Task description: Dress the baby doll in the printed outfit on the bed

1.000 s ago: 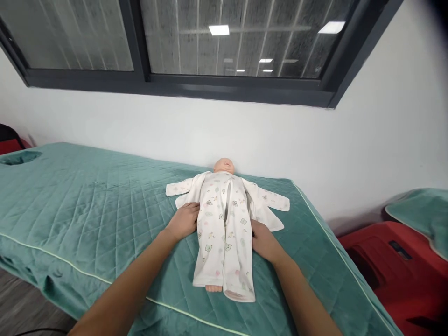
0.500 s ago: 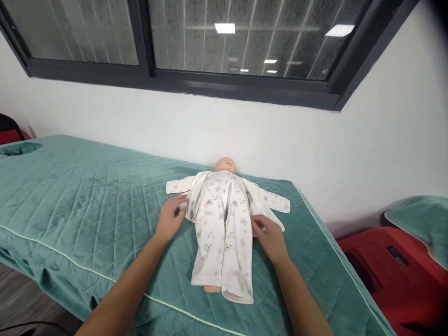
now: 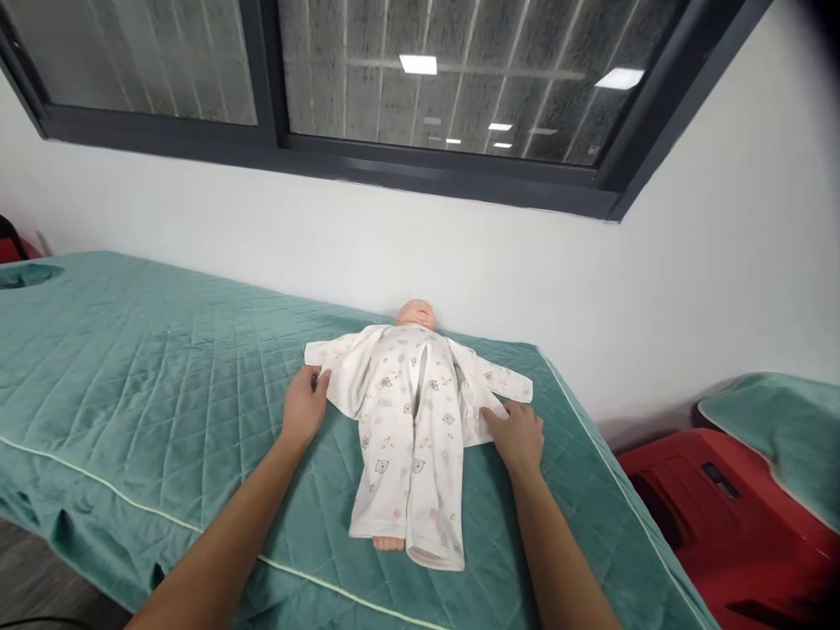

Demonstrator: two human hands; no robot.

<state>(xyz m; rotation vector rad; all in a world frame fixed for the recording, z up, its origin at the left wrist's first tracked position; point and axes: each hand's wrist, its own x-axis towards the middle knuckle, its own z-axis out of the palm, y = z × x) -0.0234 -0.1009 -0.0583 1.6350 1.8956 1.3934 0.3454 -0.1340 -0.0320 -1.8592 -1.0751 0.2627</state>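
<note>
A baby doll [image 3: 416,312] lies on its back on the green quilted bed cover [image 3: 197,367], head toward the wall. White printed trousers [image 3: 386,481] cover its front from chest to feet, with one foot showing at the hem. A white baby shirt [image 3: 347,381] is spread beneath, sleeves stretched out to both sides. My left hand [image 3: 305,407] pinches the edge of the shirt's left flap between thumb and fingers. On the other side my right hand [image 3: 518,436] has its thumb and fingers closed on the right flap's edge.
A white wall [image 3: 328,236] with a dark-framed window [image 3: 446,179] rises behind the bed. Red plastic furniture [image 3: 709,516], partly under a green cloth [image 3: 780,429], stands at the right. The bed has a hole [image 3: 30,276] at its far left end.
Both hands have moved outward from the doll, drawing the shirt's flaps out to the sides. The left flap is now spread wider beside the trousers. The view has shifted slightly.
</note>
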